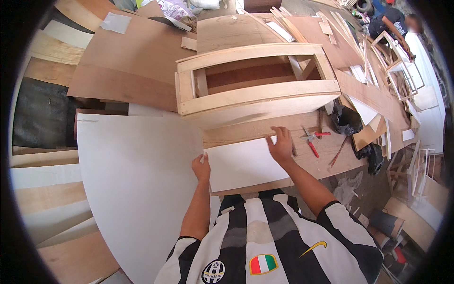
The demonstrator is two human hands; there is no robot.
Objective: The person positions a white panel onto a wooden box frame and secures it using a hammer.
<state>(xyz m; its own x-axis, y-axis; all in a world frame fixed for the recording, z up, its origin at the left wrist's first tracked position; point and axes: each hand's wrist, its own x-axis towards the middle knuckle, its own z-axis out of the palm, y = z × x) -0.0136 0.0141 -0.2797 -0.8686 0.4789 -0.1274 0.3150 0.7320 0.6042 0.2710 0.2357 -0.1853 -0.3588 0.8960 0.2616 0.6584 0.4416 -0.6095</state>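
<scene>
A white rectangular panel lies on the wooden worktable in front of me. My left hand is closed at the panel's left edge, its thumb pointing up. Over the far right corner is my right hand, fingers spread, the thumb close to the panel's far edge; whether it presses on the panel I cannot tell. Just beyond the panel stands a pale wooden box frame with a long rectangular opening in its top. Red-handled pincers rest to the right of my right hand.
A large white sheet fills the left side, beside stacked boards. Brown sheets and wood strips lie farther back. A black plastic bag sits at the right. Another person bends over a wooden frame at far right.
</scene>
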